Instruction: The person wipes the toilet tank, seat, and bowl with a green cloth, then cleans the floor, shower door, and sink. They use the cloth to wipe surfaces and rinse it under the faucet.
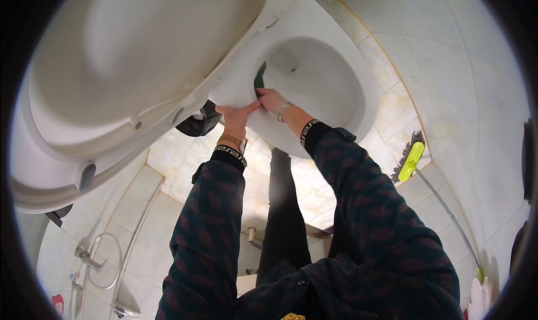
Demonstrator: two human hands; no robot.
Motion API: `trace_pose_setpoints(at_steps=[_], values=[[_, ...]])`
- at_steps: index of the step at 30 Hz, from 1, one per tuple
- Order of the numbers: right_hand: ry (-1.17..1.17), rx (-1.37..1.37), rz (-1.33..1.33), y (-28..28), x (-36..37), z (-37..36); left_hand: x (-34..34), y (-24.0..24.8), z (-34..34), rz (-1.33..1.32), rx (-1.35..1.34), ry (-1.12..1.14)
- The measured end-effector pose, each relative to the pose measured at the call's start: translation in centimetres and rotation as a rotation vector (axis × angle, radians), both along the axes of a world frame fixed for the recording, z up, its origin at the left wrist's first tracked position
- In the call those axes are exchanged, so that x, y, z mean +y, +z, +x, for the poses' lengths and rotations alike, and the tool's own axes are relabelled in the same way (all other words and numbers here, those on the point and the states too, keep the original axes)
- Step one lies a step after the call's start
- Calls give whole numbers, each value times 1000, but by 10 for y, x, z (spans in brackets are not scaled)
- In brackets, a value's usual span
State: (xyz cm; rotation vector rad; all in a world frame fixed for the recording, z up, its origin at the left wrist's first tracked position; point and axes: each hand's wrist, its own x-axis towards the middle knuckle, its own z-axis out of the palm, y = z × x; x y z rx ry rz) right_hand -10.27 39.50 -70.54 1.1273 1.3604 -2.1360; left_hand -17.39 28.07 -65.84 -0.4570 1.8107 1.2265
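Observation:
My right hand [272, 100] reaches over the rim of a white toilet bowl [361, 68], its fingers closed at the left inner wall. In them is a dark green, flat piece [259, 78] that looks like a scouring pad, pressed along that wall; my fingers hide part of it. On the near left part of the rim lies my left hand [237, 118], thumb and fingers apart, holding nothing. Its thumb points toward the right hand's fingertips. A small dark speck [293, 69] shows inside the bowl.
The raised toilet seat and lid [140, 57] fill the upper left. Below them sits a black object [199, 123]. A lime-green mop head [412, 160] with grey bristles leans by the right wall. A looped shower hose [120, 258] hangs lower left.

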Motion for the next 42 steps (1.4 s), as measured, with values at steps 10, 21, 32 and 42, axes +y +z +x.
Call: trace_pose_setpoints(at_steps=[10,21,32,42], values=[[-395,50,63,-18,25,-13,1,8,-1,-68,-15,-84],[1372,-267,714,26,53,139,12,20,0,-75,36,-58],[1465,-250,1574,13,116,108,-7,-4,-1,59,-27,-59],[1010,-222,435,-6,23,153,9,19,-1,0,45,-40]])
